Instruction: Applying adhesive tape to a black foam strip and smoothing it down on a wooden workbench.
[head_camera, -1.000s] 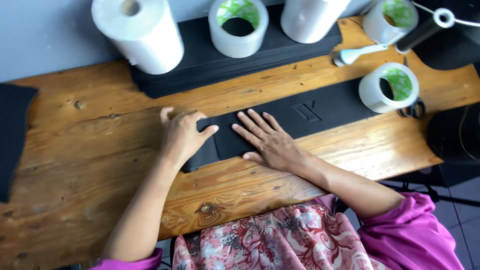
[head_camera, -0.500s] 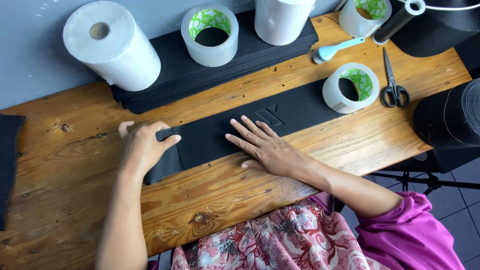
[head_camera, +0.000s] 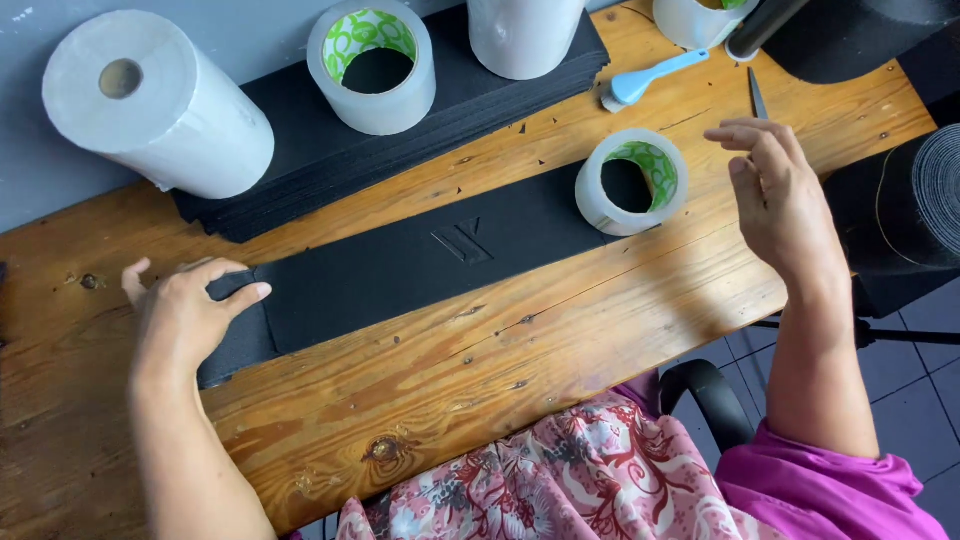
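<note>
Looking down from the head view, the left hand (head_camera: 190, 315) lies flat, fingers spread, pressing the left end of the long black sheet (head_camera: 420, 255) on the wooden table (head_camera: 420, 390); the right hand (head_camera: 780, 195) hovers open, fingers loosely apart, beside the tape roll (head_camera: 632, 180) standing on the sheet's right end; the sheet looks thin, light and limp, best gripped at an end edge; a paper roll (head_camera: 150, 105) stands at the grey wall; tiled floor shows at right.

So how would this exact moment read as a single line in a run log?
left hand: flat on black strip | right hand: open, raised, empty, beside tape roll | scissors: partly hidden | surface: wooden table
</note>
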